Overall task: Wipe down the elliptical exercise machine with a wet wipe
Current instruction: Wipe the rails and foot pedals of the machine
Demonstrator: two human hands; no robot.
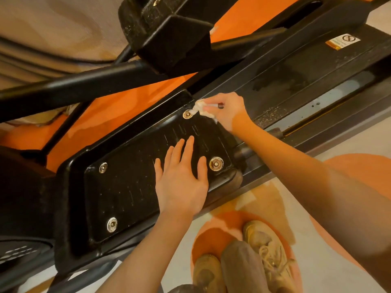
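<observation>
Now the right hand (227, 111) pinches the wet wipe (201, 108) at the pedal's (127, 187) one-o'clock bolt (187, 114), the left hand (179, 178) flat, fingers spread, steadying; next likely the ribbed tread.

Two hands (179, 182) (227, 111); one wet wipe (201, 107); one pedal (135, 178); four bolts (216, 163); two shoes (267, 250); one warning label (342, 41)
</observation>
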